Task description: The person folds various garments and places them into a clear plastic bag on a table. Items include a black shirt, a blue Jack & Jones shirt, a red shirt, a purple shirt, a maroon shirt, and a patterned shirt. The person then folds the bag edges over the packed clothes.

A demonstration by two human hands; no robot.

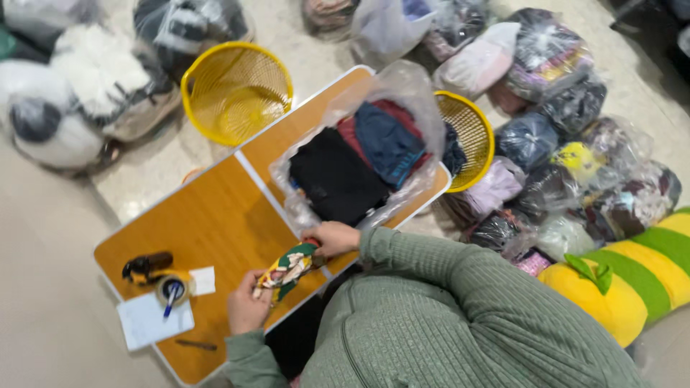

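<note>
My left hand [248, 310] and my right hand [332, 238] together hold a small patterned cloth [289, 268] in green, yellow, white and red, just above the near edge of an orange folding table [208, 223]. The right hand pinches its upper end and the left hand grips its lower end. Just beyond my right hand, a clear plastic bag [402, 93] lies on the table, holding folded black, blue and red clothes. Green ribbed sleeves cover both my arms.
A tape dispenser with a yellow roll [162, 276], a white pad [144, 323], a blue pen [169, 298] and a dark pen [195, 345] lie at the table's left end. Two yellow mesh baskets [236, 90] [471, 136] stand beside the table. Bagged clothes [568, 108] and plush toys [632, 280] crowd the floor.
</note>
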